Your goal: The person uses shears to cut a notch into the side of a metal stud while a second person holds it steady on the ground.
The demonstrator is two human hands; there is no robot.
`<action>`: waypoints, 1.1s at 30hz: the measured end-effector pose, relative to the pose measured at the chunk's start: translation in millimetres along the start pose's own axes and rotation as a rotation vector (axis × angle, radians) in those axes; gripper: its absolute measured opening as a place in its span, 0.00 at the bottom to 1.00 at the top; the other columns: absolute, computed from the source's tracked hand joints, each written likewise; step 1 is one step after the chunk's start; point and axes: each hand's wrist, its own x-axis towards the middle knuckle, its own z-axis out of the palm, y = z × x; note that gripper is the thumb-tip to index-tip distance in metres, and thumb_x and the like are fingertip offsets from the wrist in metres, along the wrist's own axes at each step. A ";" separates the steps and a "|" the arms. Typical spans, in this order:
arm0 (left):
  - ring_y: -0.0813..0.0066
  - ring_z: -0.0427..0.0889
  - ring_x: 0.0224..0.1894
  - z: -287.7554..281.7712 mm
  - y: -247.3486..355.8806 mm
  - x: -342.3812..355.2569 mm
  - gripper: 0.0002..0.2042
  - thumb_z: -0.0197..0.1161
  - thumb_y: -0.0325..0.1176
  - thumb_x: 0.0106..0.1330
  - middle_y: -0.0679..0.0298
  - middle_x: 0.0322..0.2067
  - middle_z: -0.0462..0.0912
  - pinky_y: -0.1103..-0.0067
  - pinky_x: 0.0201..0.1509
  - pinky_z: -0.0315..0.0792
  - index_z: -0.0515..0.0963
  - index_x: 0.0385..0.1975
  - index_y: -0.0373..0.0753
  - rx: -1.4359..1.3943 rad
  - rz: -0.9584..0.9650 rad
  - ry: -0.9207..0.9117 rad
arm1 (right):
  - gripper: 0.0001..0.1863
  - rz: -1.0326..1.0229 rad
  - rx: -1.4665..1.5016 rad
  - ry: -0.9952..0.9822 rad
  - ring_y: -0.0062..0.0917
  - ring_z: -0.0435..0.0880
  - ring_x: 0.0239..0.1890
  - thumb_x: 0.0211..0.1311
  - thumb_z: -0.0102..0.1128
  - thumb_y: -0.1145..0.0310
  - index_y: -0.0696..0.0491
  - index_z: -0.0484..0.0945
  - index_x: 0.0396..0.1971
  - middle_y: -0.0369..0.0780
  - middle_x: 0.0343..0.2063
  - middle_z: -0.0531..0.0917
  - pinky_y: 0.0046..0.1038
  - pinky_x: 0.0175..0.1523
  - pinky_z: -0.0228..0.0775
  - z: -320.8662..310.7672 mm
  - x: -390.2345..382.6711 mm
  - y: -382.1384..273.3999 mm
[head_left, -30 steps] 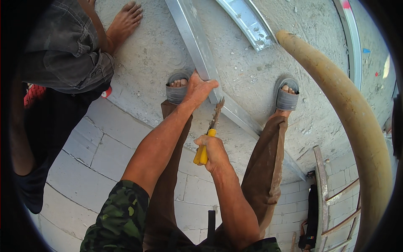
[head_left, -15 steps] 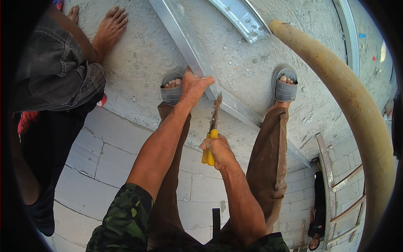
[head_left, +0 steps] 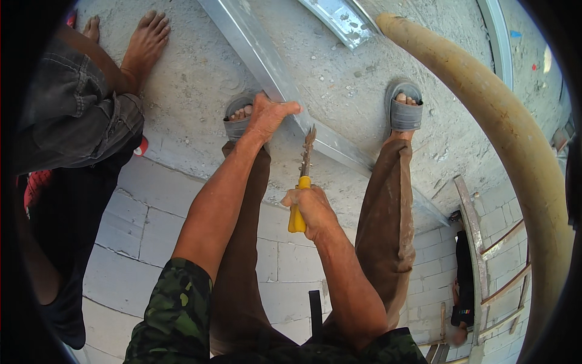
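Note:
My left hand (head_left: 267,115) grips a long silver metal profile (head_left: 248,45) that crosses diagonally between my feet. My right hand (head_left: 314,215) is closed round the yellow handles of a pair of metal snips (head_left: 307,155), whose dark, dirty blades point up at the profile, their tips close to it, just right of my left hand; whether they touch is unclear. My two grey sandals (head_left: 404,112) rest on the dusty concrete ledge (head_left: 176,109), either side of the profile.
At left sits another person (head_left: 79,127), barefoot, in dark clothes. A curved yellowish pipe (head_left: 497,127) arches down the right. Metal channels (head_left: 330,18) lie at the top. Below the ledge are a block wall (head_left: 151,230), a ladder (head_left: 473,242) and a person in black (head_left: 464,267) at lower right.
The whole scene has shifted up and slightly left in the view. My grips look the same. More of the person beside the ladder shows than a second ago.

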 end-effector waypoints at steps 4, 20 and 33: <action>0.66 0.78 0.42 -4.4 -4.8 -5.1 0.29 0.73 0.36 0.42 0.55 0.39 0.79 0.74 0.50 0.73 0.75 0.44 0.26 0.002 -0.050 -0.020 | 0.29 0.054 0.050 -0.176 0.31 0.72 0.35 0.42 0.62 0.72 0.69 0.64 0.46 0.46 0.34 0.69 0.36 0.33 0.69 -15.6 5.4 -9.3; 0.66 0.78 0.42 -9.3 -32.5 -10.7 0.26 0.70 0.37 0.44 0.56 0.38 0.80 0.74 0.49 0.72 0.75 0.43 0.29 0.091 -0.038 0.006 | 0.19 -0.031 -0.143 -0.119 0.27 0.70 0.30 0.42 0.59 0.74 0.62 0.68 0.38 0.42 0.30 0.71 0.31 0.32 0.65 -5.3 18.1 12.7; 0.65 0.77 0.43 -8.3 -27.4 -16.3 0.26 0.71 0.36 0.44 0.55 0.39 0.78 0.71 0.51 0.71 0.76 0.43 0.29 0.064 -0.049 -0.023 | 0.28 -0.031 -0.185 -0.209 0.30 0.71 0.37 0.41 0.59 0.75 0.65 0.67 0.48 0.44 0.36 0.71 0.30 0.42 0.67 -29.5 18.2 19.7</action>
